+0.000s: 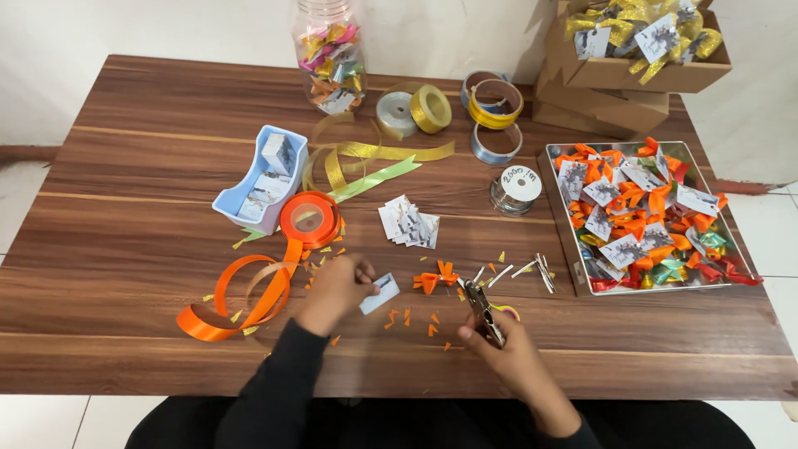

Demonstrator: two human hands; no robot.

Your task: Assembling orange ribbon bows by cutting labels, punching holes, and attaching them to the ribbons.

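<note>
Long black sleeves, bare hands (341, 287)

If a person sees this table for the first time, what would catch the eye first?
Probably the orange ribbon, which uncoils from its spool toward the table's near left edge. Next, the metal tray at the right, heaped with orange bows and small cards. At the near middle, the left hand holds a small card, and the right hand grips a metal tool.

Ribbon spool (310, 219) left of card pile (408, 223), tray (562, 199) at table's (125, 208) right, boxes (615, 91) behind it, jar (331, 54) at back, bow (435, 278) between hands.
</note>
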